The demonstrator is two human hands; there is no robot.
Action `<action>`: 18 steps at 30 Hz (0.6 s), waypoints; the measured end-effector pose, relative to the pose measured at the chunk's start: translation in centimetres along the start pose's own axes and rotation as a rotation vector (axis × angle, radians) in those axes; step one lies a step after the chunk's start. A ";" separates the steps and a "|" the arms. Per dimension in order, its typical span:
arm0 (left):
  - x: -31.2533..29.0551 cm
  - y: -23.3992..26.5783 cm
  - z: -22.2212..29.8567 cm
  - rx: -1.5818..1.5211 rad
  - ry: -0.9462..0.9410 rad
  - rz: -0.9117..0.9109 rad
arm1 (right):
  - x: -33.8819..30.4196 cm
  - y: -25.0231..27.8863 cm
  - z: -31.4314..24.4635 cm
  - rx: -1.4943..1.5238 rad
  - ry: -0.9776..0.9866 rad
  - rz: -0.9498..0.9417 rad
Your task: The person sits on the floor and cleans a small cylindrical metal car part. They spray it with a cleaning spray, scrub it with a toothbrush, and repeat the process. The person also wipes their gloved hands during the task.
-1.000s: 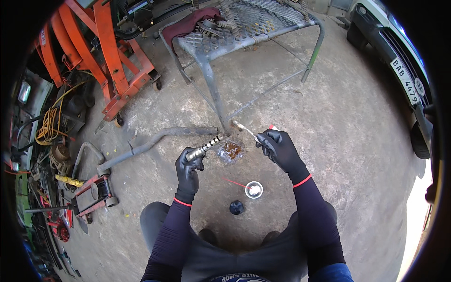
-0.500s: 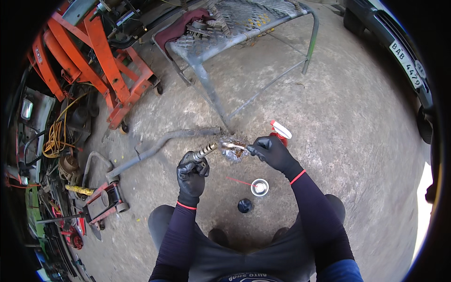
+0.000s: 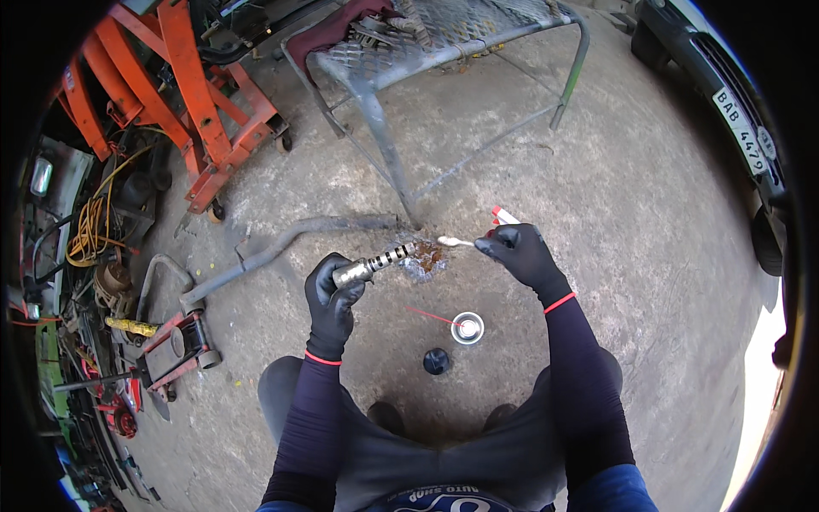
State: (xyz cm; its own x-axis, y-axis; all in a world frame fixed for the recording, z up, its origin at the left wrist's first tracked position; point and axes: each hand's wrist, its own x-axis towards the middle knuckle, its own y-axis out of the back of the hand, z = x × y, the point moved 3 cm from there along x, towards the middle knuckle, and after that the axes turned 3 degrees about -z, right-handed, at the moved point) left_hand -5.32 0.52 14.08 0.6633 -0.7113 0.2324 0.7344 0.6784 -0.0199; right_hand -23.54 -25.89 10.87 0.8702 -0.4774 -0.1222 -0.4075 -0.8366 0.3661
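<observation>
My left hand (image 3: 331, 294), in a black glove, grips a cylindrical metal valve part (image 3: 375, 262) by its smooth end; the grooved end points right, above a wet rusty stain (image 3: 424, 258) on the concrete. My right hand (image 3: 520, 250), also gloved, holds a red-and-white toothbrush (image 3: 471, 236) with its bristle head just right of the part's tip. Between my knees on the ground stand a round spray can seen from the top (image 3: 467, 328) with a thin red straw (image 3: 431, 316), and a black cap (image 3: 437, 361).
A metal mesh table frame (image 3: 388, 145) stands just ahead. A bent exhaust pipe (image 3: 281, 247) lies at the left. An orange hoist (image 3: 200, 111), a small red floor jack (image 3: 175, 346) and tool clutter fill the left side. A dark car's bumper (image 3: 734, 94) is at the upper right.
My left hand has turned the part to point more level and to the right. My right hand has shifted right, the brush now off the part's tip.
</observation>
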 end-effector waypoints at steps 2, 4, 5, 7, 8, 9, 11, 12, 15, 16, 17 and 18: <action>0.1 0.1 -0.1 0.109 0.058 -0.006 | 0.1 0.3 -0.1 0.136 0.054 0.095; -0.1 -0.1 -0.2 0.151 0.058 -0.043 | 0.3 -0.3 -0.4 0.082 0.065 -0.053; -0.2 -0.2 -0.3 0.137 0.061 -0.040 | 0.1 -1.0 -0.6 0.088 0.096 -0.157; -0.3 -0.3 -0.4 0.125 0.057 -0.072 | 0.3 -0.3 -0.6 -0.009 0.014 -0.045; -0.3 -0.2 -0.3 0.162 0.012 -0.053 | 0.3 -0.4 -0.7 0.019 0.000 -0.039; -0.3 -0.2 -0.5 0.164 0.061 -0.054 | 0.2 0.0 -0.6 0.017 -0.042 0.038; -0.4 0.0 -0.6 0.155 0.121 -0.037 | 0.0 -0.8 -1.1 0.043 0.139 -0.138; -0.4 0.0 -0.6 0.104 0.100 -0.064 | 0.1 -0.6 -0.7 -0.006 0.046 -0.082; -0.1 0.3 -0.2 -0.037 0.021 -0.073 | 0.2 -0.6 -0.4 0.042 0.015 -0.030; -0.1 0.5 -0.4 -0.026 0.077 -0.048 | 0.2 -0.4 -0.2 0.031 -0.041 0.040; -0.1 0.4 -0.6 0.021 0.094 -0.057 | 0.3 -0.8 -0.4 0.070 0.033 -0.046; -0.2 0.3 -0.7 0.049 0.102 -0.057 | 0.3 -1.1 -0.4 0.071 0.047 -0.077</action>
State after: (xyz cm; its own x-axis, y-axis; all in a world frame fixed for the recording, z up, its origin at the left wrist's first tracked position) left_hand -5.13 0.75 13.32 0.6337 -0.7623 0.1316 0.7651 0.6427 0.0387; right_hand -22.76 -24.98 10.78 0.9112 -0.3987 -0.1032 -0.3557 -0.8882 0.2907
